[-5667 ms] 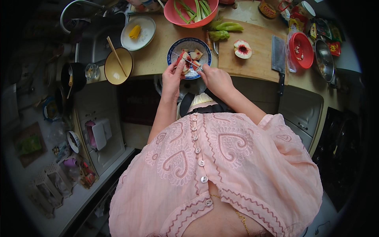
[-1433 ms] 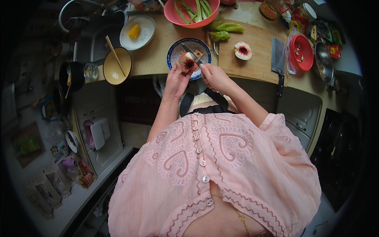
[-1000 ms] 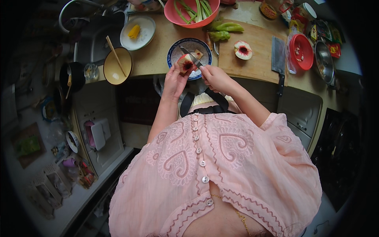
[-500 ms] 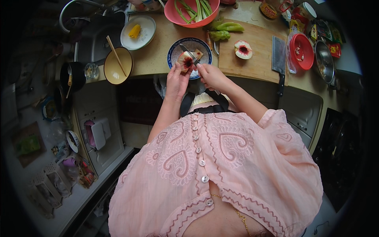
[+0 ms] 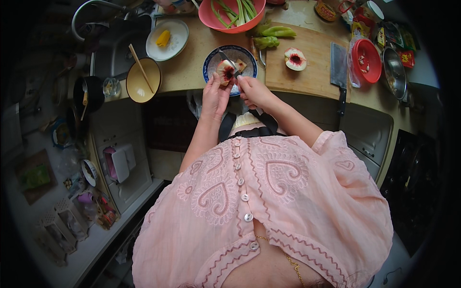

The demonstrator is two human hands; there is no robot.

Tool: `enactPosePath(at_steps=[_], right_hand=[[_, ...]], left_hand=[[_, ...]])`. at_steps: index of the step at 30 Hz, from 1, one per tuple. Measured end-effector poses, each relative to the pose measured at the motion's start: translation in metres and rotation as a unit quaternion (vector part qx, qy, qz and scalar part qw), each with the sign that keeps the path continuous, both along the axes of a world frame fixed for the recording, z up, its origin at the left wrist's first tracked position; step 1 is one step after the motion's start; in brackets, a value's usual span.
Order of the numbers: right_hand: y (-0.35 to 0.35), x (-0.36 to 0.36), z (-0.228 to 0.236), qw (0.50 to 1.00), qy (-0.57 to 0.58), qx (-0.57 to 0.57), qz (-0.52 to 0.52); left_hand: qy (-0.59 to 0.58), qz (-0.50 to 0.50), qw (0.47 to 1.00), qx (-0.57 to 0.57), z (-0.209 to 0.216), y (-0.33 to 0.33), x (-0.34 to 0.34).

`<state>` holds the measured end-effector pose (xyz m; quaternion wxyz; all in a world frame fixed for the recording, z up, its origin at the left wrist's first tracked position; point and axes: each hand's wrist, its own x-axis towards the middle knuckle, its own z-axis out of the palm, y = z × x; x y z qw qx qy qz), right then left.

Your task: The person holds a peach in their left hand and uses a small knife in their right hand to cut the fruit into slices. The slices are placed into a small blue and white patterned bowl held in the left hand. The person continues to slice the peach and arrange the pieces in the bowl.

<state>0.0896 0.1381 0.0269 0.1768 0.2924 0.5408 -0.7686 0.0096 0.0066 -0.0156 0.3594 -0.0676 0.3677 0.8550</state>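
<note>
A peach half [image 5: 224, 73] with a red middle is pinched between the fingers of the left hand [image 5: 214, 92], held over a blue-rimmed plate [image 5: 212, 59]. A small knife [image 5: 229, 61] is gripped by the closed fingers of the right hand [image 5: 253, 91], its blade laid against the fruit. Another peach half [image 5: 295, 58] is seen on the wooden board [image 5: 312, 72], with a cleaver [image 5: 339, 72] beside it.

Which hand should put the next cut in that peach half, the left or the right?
Probably the right hand: it grips the small knife, whose blade already lies against the peach half. The left hand is busy holding that fruit over the blue-rimmed plate, so it steadies best.
</note>
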Motion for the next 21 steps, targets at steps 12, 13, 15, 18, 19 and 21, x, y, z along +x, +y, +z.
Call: enactPosePath(at_steps=[12, 13, 15, 18, 19, 21], right_hand=[[0.000, -0.001, 0.009, 0.999, -0.013, -0.044, -0.007], [0.001, -0.001, 0.009, 0.999, -0.020, -0.049, -0.003], [0.011, 0.001, 0.009, 0.997, -0.025, -0.064, 0.028], [0.014, 0.003, 0.011, 0.996, -0.033, -0.078, 0.036], [0.015, 0.004, 0.011, 0.996, -0.035, -0.081, 0.033], [0.016, 0.003, 0.006, 0.992, -0.031, -0.115, 0.031]], left_hand=[[0.008, -0.035, 0.999, -0.027, 0.007, -0.002, -0.011], [0.006, -0.034, 0.999, -0.029, 0.007, -0.003, -0.010], [0.038, -0.055, 0.996, -0.052, 0.010, -0.008, -0.011], [0.052, -0.069, 0.994, -0.072, 0.014, -0.009, -0.011], [0.051, -0.071, 0.993, -0.076, 0.015, -0.009, -0.011], [0.057, -0.073, 0.993, -0.078, 0.012, -0.008, -0.013]])
